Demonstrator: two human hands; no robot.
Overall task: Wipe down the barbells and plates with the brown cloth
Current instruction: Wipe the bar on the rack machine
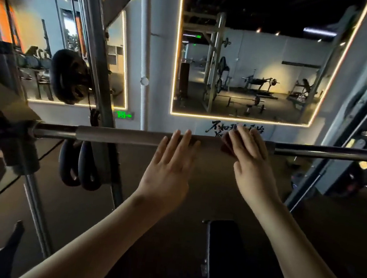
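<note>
At far left, black round rubber weight plates (69, 77), well apart from the cloth; judged not yet wiped. Across the middle, lying level, a long steel barbell with a grey padded sleeve (121, 135). Resting on that sleeve, fingers straight and slightly spread, holding nothing: the left hand (170, 167). Just to its right, a small folded brown cloth (226, 146), lying on the sleeve near its right end, pressed there under the flat fingers of the right hand (251, 159); whether the thumb hooks under the bar, cannot tell.

To do this stroke well: leave the left hand down to stop the bar rolling. Wrap the cloth round the sleeve rather than skimming only the top. Pull in long overlapping passes toward one end, then turn the wrist to reach the underside. Carry on to the bare steel beyond the sleeve, then the plates.

Writing: a green lit exit sign (124, 115) with an arrow pointing right, just above the bar. Farther right, black brush-style characters (222, 126), beginning 不如, the rest partly hidden behind the right hand and unclear.
</note>
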